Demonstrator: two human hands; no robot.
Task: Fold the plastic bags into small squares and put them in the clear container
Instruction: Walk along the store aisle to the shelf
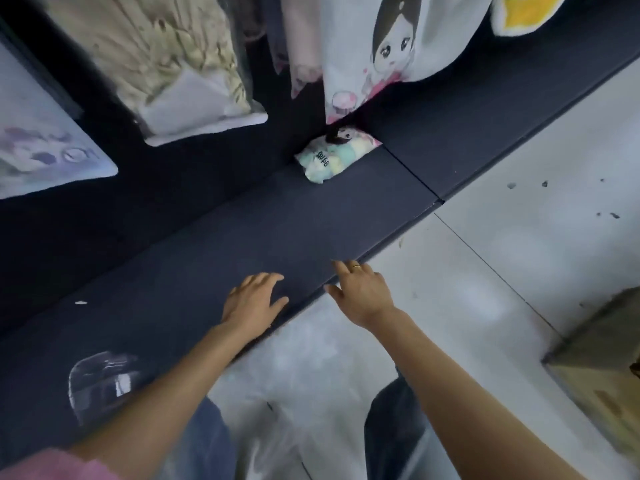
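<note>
My left hand (251,301) lies flat with spread fingers on the dark blue mat (242,237) near its front edge, holding nothing. My right hand (362,289) hovers over the mat's edge with fingers relaxed and a ring on one finger, also empty. A clear container (100,382) stands on the mat at the lower left, beside my left forearm. A thin translucent plastic bag (277,427) lies across my lap and the floor between my knees. A small folded printed packet (332,155) rests at the back of the mat.
Pillows and cushions lean along the back: a beige one (166,64), a cartoon-print one (374,53), a pale one (38,150) at left. Grey tiled floor (519,220) lies to the right, with a cardboard box (602,368) at the right edge.
</note>
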